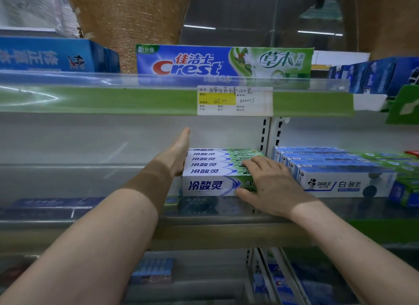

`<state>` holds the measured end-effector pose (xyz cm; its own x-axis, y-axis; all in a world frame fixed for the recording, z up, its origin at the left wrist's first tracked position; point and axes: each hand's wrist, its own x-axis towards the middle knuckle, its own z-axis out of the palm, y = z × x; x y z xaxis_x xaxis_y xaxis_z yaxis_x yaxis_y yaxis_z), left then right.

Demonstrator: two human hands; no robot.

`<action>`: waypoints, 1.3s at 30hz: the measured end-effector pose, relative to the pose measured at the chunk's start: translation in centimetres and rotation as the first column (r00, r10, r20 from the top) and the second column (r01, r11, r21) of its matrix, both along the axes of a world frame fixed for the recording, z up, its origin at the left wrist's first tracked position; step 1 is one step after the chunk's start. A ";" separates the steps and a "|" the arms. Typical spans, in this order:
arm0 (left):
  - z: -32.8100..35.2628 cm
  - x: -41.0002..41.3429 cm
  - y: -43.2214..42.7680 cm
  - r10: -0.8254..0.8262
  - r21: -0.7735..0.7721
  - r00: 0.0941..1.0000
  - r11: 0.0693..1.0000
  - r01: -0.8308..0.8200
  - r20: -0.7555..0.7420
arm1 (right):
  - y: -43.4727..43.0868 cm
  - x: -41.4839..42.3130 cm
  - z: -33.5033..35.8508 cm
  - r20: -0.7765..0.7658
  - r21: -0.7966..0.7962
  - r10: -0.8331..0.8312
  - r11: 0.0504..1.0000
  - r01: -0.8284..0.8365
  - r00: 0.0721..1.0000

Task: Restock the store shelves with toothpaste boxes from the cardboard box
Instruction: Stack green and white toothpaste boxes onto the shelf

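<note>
the left hand [179,152] lies flat, grip released, pressing the left end of the toothpaste boxes [210,168] rowed on the middle shelf [204,234]. the right hand [269,186] clasps the front box, fingers over its top. it looks like squaring the row (carton out of sight). next, i'd guess: nudge it snug beside the darlie boxes [340,182].

One head-worn wide-angle camera faces forward into the shelving at close range. Lens height lies between the upper shelf edge [113,100], bowed across the upper frame, and the middle shelf [56,223] below. The toothpaste boxes [210,170] occupy frame centre.
</note>
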<state>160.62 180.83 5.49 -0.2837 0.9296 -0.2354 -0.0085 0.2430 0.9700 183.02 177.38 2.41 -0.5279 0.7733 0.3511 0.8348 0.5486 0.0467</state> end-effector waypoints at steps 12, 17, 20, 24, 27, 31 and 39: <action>0.4 1.2 -1.2 0.096 0.090 0.993 0.992 -0.090 -0.067 | 0.1 0.0 0.1 -0.003 -0.020 -0.003 1.000 0.003 1.000; -0.9 3.1 -3.1 0.141 0.219 0.872 0.975 -0.040 -0.469 | 0.2 0.1 0.0 0.007 -0.021 -0.011 1.000 0.011 1.000; -1.8 3.9 -3.8 0.120 0.212 0.749 0.977 0.029 -0.652 | 0.1 -0.1 0.1 0.017 -0.033 -0.024 0.999 0.024 1.000; -1.3 3.8 -4.6 0.029 0.125 0.670 0.987 0.096 -0.742 | -0.1 -0.2 0.4 0.029 -0.060 -0.033 0.998 0.035 0.999; -1.0 3.5 -6.8 0.054 0.152 0.489 0.975 0.162 -0.871 | -0.4 0.0 0.7 0.064 -0.099 -0.053 0.993 0.059 0.997; -0.3 4.1 -9.2 0.125 0.161 0.202 0.972 0.171 -0.971 | -1.3 -0.8 1.6 0.007 -0.058 -0.062 0.996 0.062 0.998; -1.3 5.5 -9.5 0.183 0.184 0.024 0.975 0.121 -0.983 | -2.0 -2.7 0.8 -0.029 -0.153 -0.050 0.987 0.045 0.998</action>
<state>166.12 171.34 4.17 -0.1279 0.8839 0.4499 0.9918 0.1160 0.0541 180.34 175.40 3.16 -0.4796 0.8428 0.2442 0.8596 0.5072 -0.0624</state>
